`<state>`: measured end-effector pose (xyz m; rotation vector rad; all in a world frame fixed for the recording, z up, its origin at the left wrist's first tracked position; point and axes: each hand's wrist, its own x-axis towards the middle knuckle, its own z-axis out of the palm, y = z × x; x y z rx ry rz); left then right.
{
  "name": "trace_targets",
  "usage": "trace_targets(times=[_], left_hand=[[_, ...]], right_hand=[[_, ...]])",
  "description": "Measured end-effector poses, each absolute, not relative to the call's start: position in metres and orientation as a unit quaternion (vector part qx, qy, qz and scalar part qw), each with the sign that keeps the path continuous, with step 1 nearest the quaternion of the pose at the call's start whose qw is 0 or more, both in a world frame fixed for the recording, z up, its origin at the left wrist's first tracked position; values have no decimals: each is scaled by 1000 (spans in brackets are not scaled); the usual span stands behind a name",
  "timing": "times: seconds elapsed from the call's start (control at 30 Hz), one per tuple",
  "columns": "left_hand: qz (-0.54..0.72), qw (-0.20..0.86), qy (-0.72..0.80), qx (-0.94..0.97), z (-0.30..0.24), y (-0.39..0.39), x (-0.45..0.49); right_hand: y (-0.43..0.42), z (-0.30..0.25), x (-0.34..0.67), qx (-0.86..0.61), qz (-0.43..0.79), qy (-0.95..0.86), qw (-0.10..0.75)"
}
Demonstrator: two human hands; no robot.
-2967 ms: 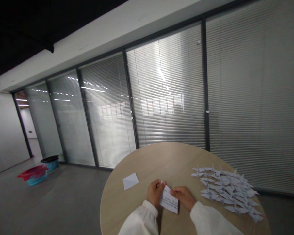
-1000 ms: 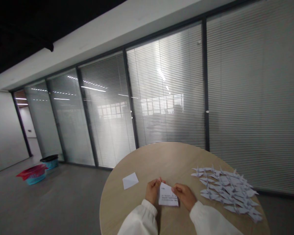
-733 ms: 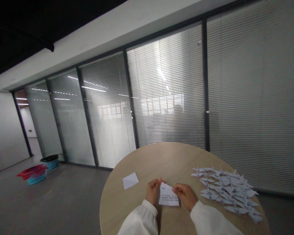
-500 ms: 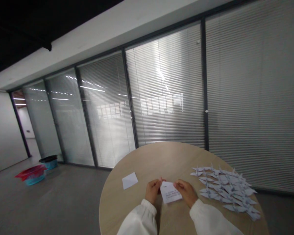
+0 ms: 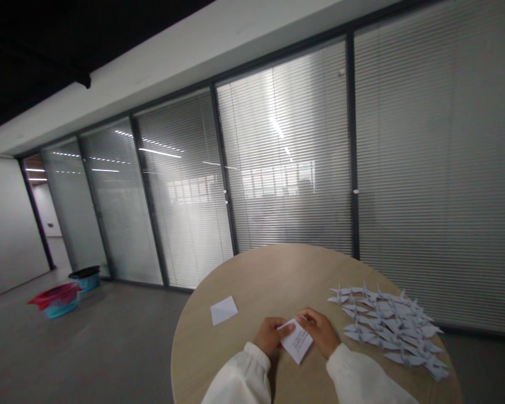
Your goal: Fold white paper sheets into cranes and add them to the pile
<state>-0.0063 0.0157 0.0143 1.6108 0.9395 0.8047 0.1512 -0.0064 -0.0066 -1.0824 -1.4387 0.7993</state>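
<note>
Between my hands is a folded piece of white paper [image 5: 297, 342] with printed lines of text, one corner pointing down toward me. My left hand [image 5: 271, 335] pinches its upper left edge, thumb on top. The fingers of my right hand [image 5: 318, 330] grip the upper right edge. Both hands are just above the round wooden table [image 5: 252, 275]. A separate white paper square [image 5: 224, 310] lies flat on the left part of the table. To the right of my right hand, many folded paper cranes [image 5: 387, 325] lie crowded together.
On the floor at left stand a blue bin with a red liner [image 5: 59, 300] and a blue bin with a black liner [image 5: 86, 278]. Glass partitions with blinds [image 5: 286, 146] run behind the table. The cranes reach the table's right edge.
The folded paper has turned so that a corner points downward. My left hand has shifted right and down, its thumb now across the paper. My right hand stays nearly in place.
</note>
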Motion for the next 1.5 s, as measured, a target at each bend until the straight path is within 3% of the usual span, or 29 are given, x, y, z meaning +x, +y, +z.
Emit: trace_targets(times=[0.13,0.4,1.03,1.5], left_hand=[[386,535,410,630,7,24,-8],[497,562,412,517,-3,38,-11],[422,642,357,531,11,19,-5],[415,610,407,539,3,21,-1]], right_hand=[[-13,2,152,-431,260,-636,585],[-16,-1,149,-388,207,-715,543],[-9,-1,149,-437,362,-593,572],[-8,-1,150,-505,291,-586,562]])
